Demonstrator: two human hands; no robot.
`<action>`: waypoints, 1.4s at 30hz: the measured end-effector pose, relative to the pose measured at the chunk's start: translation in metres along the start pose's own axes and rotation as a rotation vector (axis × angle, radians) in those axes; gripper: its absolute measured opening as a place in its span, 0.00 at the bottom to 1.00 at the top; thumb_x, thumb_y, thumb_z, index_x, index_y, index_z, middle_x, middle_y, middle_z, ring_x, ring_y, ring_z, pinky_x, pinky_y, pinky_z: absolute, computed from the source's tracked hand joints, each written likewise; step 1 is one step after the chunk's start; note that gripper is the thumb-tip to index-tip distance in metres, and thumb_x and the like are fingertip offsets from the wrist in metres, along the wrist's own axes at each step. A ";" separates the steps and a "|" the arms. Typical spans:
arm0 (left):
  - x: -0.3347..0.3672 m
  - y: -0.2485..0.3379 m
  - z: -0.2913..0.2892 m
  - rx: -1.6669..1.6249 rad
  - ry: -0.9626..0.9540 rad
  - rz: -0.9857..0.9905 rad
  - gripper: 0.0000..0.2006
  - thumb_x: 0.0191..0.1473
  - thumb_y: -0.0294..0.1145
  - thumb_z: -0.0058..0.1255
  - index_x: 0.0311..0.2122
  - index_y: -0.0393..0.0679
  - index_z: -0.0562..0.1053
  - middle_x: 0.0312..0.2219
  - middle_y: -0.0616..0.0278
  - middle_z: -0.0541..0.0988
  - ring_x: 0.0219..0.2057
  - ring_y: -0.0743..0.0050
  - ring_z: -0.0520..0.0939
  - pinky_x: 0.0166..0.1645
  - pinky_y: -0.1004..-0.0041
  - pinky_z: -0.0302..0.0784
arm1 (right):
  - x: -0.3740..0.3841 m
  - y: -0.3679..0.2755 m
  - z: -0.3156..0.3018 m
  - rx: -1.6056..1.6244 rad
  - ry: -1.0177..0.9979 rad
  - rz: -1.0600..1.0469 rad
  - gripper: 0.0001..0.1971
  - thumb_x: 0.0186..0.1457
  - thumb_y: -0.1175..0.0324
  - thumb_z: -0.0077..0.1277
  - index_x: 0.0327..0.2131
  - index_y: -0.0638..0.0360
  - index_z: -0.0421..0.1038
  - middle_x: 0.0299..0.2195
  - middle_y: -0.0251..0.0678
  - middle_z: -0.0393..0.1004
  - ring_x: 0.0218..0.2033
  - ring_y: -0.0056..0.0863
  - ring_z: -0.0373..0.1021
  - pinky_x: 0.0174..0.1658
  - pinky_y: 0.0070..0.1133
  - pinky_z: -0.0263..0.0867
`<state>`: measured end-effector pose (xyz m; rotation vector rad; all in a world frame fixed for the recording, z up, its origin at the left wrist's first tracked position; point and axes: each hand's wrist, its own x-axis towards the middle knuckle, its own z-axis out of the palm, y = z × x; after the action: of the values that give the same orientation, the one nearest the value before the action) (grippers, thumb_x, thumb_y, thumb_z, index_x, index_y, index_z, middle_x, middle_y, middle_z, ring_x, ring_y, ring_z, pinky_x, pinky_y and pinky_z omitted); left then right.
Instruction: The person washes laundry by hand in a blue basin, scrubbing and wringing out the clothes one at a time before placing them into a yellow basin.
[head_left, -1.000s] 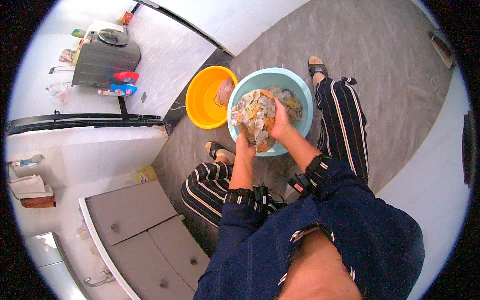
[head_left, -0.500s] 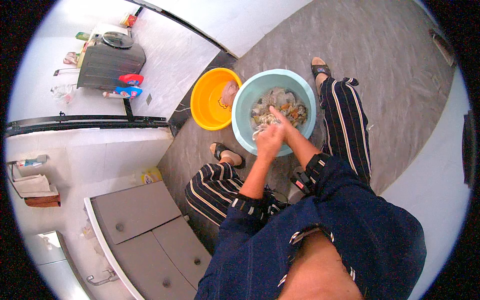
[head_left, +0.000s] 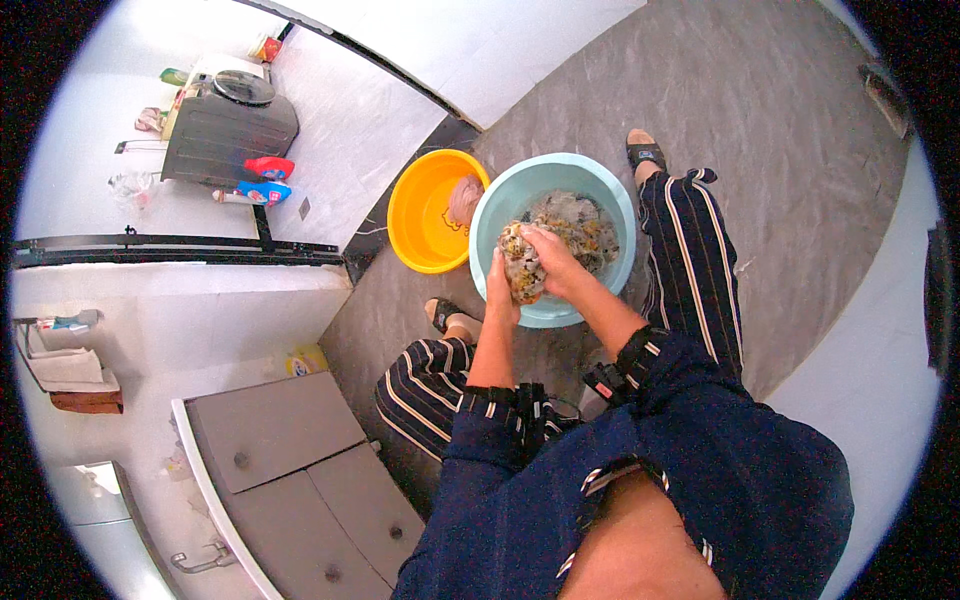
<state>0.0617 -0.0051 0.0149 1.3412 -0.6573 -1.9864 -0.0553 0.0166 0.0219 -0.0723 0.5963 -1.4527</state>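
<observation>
Both my hands hold a bunched, wet-looking cloth (head_left: pixel 521 265) with a yellow, white and dark pattern. My left hand (head_left: pixel 499 288) grips it from the left side, and my right hand (head_left: pixel 556 262) closes on it from the right, fingers toward the top. They are over the near-left part of a light blue basin (head_left: pixel 499 192) on the floor. More of the patterned cloth (head_left: pixel 590 228) lies in the basin, in what looks like water. Whether it is one piece with the held bunch, I cannot tell.
A yellow basin (head_left: pixel 412 222) with a pinkish cloth (head_left: pixel 464 198) inside stands against the blue basin's left side. My sandalled feet are on either side. A grey cabinet (head_left: pixel 275 440) is at lower left; a dark grey washing machine (head_left: pixel 230 138) and detergent bottles (head_left: pixel 265 190) are at upper left.
My hands were pressed together low in the basin over the cloth. Now they are farther apart, nearer me, with a bunch of cloth lifted between them. The view has shifted slightly.
</observation>
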 end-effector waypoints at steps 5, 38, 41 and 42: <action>0.004 -0.013 -0.026 -0.027 -0.096 -0.182 0.20 0.60 0.48 0.32 0.52 0.50 0.65 0.45 0.63 0.73 0.45 0.63 0.75 0.44 0.64 0.74 | -0.001 -0.001 0.003 -0.143 -0.087 0.074 0.13 0.57 0.62 0.44 0.41 0.60 0.66 0.37 0.32 0.70 0.38 0.22 0.68 0.42 0.22 0.64; -0.017 0.016 0.013 -0.029 -0.093 0.153 0.23 0.58 0.51 0.39 0.53 0.48 0.62 0.49 0.64 0.69 0.50 0.66 0.70 0.50 0.61 0.68 | 0.003 -0.017 -0.010 -0.169 -0.008 0.005 0.24 0.48 0.73 0.50 0.51 0.64 0.58 0.40 0.41 0.69 0.38 0.29 0.70 0.39 0.26 0.69; -0.013 0.009 0.007 -0.120 -0.111 0.092 0.21 0.57 0.47 0.42 0.52 0.47 0.63 0.48 0.62 0.70 0.48 0.68 0.72 0.48 0.65 0.70 | 0.005 -0.007 -0.004 -0.307 -0.063 0.010 0.20 0.48 0.76 0.48 0.47 0.64 0.62 0.38 0.38 0.70 0.37 0.27 0.70 0.39 0.24 0.69; -0.012 0.009 0.010 -0.105 -0.095 0.126 0.21 0.56 0.44 0.44 0.52 0.47 0.64 0.46 0.62 0.71 0.46 0.67 0.73 0.47 0.65 0.71 | 0.008 -0.006 -0.007 -0.352 -0.088 0.015 0.19 0.49 0.76 0.48 0.47 0.64 0.62 0.38 0.38 0.70 0.37 0.26 0.70 0.40 0.24 0.69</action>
<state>0.0580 -0.0018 0.0317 1.1213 -0.6549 -1.9641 -0.0639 0.0104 0.0155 -0.4051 0.7729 -1.3103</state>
